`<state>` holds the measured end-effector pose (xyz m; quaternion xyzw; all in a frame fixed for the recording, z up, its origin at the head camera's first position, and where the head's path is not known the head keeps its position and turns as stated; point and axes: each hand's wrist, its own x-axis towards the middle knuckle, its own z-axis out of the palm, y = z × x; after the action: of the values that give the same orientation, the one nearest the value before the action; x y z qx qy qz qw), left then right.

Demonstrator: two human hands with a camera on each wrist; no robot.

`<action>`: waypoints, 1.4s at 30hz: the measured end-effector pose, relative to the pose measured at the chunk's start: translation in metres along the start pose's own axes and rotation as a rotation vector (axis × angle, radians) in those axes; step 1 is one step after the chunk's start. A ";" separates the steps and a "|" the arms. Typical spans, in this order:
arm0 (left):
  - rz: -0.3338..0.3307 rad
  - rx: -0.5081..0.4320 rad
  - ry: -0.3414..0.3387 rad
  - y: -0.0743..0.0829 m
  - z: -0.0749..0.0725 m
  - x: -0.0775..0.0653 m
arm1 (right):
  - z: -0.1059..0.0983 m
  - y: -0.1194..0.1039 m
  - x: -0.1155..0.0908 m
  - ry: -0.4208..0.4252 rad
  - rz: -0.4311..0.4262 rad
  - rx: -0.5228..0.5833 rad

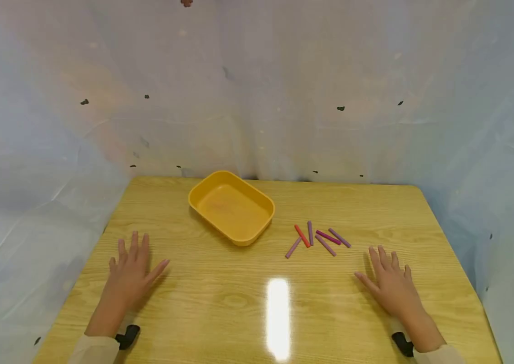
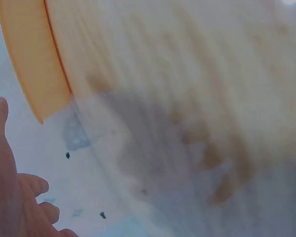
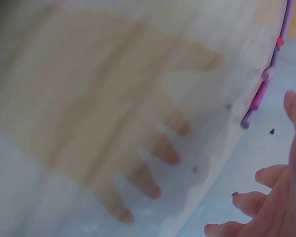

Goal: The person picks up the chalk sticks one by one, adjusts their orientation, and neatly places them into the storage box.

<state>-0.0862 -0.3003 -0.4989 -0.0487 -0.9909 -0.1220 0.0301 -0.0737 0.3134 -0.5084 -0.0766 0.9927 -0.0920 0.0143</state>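
My left hand (image 1: 129, 275) is spread over the left side of the table, palm down, holding nothing. On the right side my right hand (image 1: 393, 288) has its fingers apart and also holds nothing. Several thin sticks that look like crayons or chalks lie loosely together, nearer the right hand: a red stick (image 1: 302, 236), a magenta stick (image 1: 328, 237) and purple ones, such as a purple stick (image 1: 340, 237). A yellow rectangular tray (image 1: 257, 235) sits behind and between the hands; its inside looks bare. The left wrist view shows the tray's side, the right wrist view the sticks edge-on.
The wooden table (image 1: 202, 303) has a glossy top with a bright reflection near its front. Translucent plastic sheeting (image 1: 248, 101) with small dark marks hangs behind the table and along both sides. A dark strap (image 1: 128, 337) is on the left wrist.
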 end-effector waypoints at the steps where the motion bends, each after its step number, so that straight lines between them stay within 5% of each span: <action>1: 0.006 -0.003 -0.001 0.001 0.000 0.002 | 0.000 -0.002 0.000 0.005 -0.007 0.002; 11: 0.060 -0.022 -0.003 0.016 -0.009 0.024 | -0.007 -0.028 0.004 -0.019 -0.054 0.027; 20: 0.144 -0.058 0.005 0.042 -0.022 0.047 | -0.010 -0.049 0.006 0.074 -0.156 0.098; 32: 0.202 -0.089 0.058 0.066 -0.018 0.064 | -0.011 -0.087 0.012 0.104 -0.268 0.168; 42: 0.268 -0.025 0.068 0.084 -0.022 0.093 | -0.008 -0.121 0.021 0.123 -0.354 0.224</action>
<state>-0.1693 -0.2164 -0.4504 -0.1766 -0.9724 -0.1307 0.0793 -0.0766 0.1940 -0.4782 -0.2421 0.9463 -0.2075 -0.0541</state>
